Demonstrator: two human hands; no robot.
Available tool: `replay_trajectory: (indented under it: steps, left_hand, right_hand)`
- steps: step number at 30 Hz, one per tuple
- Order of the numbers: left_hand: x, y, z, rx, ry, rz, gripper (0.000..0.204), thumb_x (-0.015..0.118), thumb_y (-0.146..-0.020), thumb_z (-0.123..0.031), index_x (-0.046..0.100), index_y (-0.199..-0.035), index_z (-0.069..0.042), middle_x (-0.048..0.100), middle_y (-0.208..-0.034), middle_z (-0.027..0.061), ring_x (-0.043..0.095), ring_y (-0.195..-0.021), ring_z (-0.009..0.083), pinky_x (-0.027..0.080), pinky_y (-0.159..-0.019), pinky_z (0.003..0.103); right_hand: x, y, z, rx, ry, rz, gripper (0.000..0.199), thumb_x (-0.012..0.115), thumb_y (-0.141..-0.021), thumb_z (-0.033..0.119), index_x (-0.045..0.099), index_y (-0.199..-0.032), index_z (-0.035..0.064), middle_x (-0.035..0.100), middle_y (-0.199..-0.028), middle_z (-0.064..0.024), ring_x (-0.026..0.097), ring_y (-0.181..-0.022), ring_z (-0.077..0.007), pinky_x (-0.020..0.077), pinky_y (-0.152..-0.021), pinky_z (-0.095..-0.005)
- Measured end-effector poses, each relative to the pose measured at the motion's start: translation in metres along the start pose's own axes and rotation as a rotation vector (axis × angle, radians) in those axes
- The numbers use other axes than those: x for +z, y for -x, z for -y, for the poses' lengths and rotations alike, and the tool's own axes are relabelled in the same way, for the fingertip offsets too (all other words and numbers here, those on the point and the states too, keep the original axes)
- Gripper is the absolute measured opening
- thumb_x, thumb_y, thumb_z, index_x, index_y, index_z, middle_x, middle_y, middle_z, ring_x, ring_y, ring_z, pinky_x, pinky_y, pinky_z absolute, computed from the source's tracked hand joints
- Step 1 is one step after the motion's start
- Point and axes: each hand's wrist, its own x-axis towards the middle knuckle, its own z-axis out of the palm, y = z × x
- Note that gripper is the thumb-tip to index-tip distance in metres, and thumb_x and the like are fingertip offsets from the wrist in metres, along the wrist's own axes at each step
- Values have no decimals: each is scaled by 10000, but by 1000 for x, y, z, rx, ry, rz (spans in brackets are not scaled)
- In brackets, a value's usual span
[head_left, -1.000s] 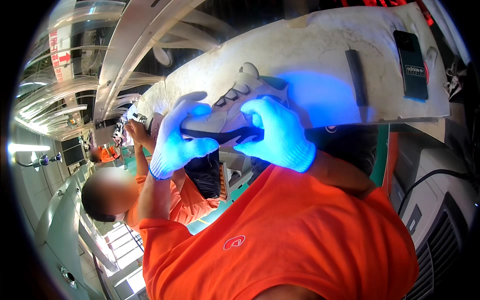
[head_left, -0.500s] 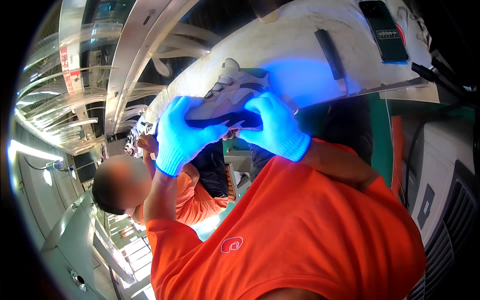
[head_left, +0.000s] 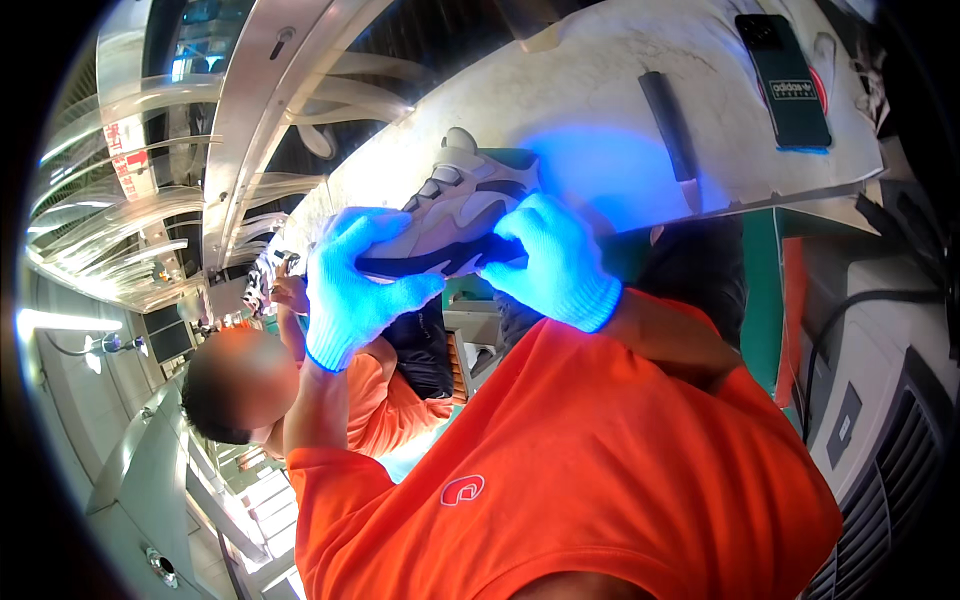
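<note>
A grey and white sneaker [head_left: 462, 216] with dark side panels and a dark sole edge is held up on its side-on face, above the near edge of the bench. My left hand [head_left: 358, 285], in a knit glove lit bright blue, is closed around the end on the left. At the other end, my right hand [head_left: 556, 262], gloved the same way, grips the sole and side, its fingers curled. Both thumbs lie along the lower sole edge. Parts of the sneaker under the gloves are hidden.
On the pale bench top [head_left: 580, 80] a dark-handled blade tool [head_left: 668, 125] lies beside a blue light patch. A dark phone [head_left: 785, 85] rests farther right. At left, a co-worker in an orange shirt [head_left: 390, 410] sits near a metal frame with clear hanging strips [head_left: 120, 185].
The view has shifted slightly, so the phone and blade tool appear farther right and lower. Both hands keep hold of the sneaker, which is turned a little.
</note>
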Motion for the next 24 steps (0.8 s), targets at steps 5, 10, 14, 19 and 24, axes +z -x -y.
replay_trajectory:
  steps: [5, 10, 14, 19, 24]
  left_hand:
    - [-1, 2, 12, -83, 157, 70, 706, 1013, -675, -335, 798, -1255, 8, 762, -1291, 182, 740, -1227, 325, 565, -1076, 424]
    - [-18, -12, 28, -487, 623, 229, 883, 925, -822, -288, 610, -1577, 45, 698, -1472, 183, 653, -1356, 268, 525, -1142, 387]
    - [-22, -37, 40, -489, 258, 561, 956, 898, -834, -375, 561, -1605, 79, 725, -1426, 199, 695, -1249, 251, 555, -1088, 371]
    - [-4, -66, 29, -440, -37, 725, 871, 944, -786, -482, 667, -1462, -6, 788, -1158, 205, 754, -1047, 275, 579, -969, 402]
    - [1, -71, 37, -395, -99, 729, 871, 954, -771, -510, 668, -1413, 5, 789, -1170, 221, 769, -1072, 321, 577, -957, 427]
  right_hand:
    - [-1, -13, 2, 171, -112, 111, 584, 1028, -727, 220, 639, -1148, 110, 673, -1072, -91, 726, -951, -303, 608, -798, -440]
    - [2, -20, 7, 162, -42, 183, 623, 1029, -729, 246, 632, -1189, 112, 688, -1109, -100, 742, -1020, -328, 616, -842, -452]
    - [5, -19, 7, 133, 8, 199, 635, 1030, -731, 252, 628, -1201, 110, 680, -1124, -110, 739, -1017, -340, 618, -838, -463]
    - [9, -21, 6, 85, 47, 161, 600, 1042, -701, 181, 661, -1158, 104, 698, -1088, -100, 748, -917, -282, 631, -772, -410]
    - [9, -26, 10, 110, 40, 181, 573, 1031, -719, 199, 660, -1145, 105, 694, -1072, -108, 742, -903, -294, 616, -768, -420]
